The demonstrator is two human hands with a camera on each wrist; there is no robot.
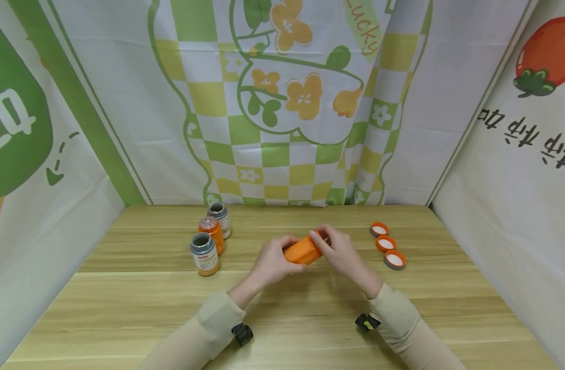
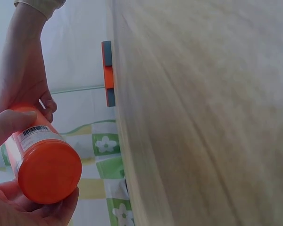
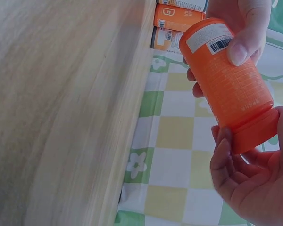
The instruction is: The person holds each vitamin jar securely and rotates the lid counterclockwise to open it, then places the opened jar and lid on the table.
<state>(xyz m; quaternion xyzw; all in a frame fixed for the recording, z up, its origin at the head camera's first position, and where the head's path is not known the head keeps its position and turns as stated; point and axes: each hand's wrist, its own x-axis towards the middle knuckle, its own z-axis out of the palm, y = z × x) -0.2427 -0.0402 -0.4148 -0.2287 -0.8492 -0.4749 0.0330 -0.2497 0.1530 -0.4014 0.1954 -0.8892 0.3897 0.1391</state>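
Observation:
An orange plastic bottle point(image 1: 302, 252) is held tilted over the middle of the table. My left hand point(image 1: 269, 261) grips its body at the base end, with the thumb near a white barcode label point(image 3: 212, 37) in the right wrist view. At the other end, my right hand point(image 1: 341, 255) has its fingers curled round the orange screw cap point(image 3: 255, 131). The cap sits on the bottle's neck. In the left wrist view the round orange base point(image 2: 49, 172) faces the camera.
Left of the hands, three lidless jars stand in a row: a grey-rimmed one point(image 1: 205, 261), an orange one point(image 1: 216, 237) with a silvery top, and another grey-rimmed one point(image 1: 225, 224). Three lids point(image 1: 385, 243) lie at right, white insides up. A patterned curtain point(image 1: 282, 169) hangs behind the table.

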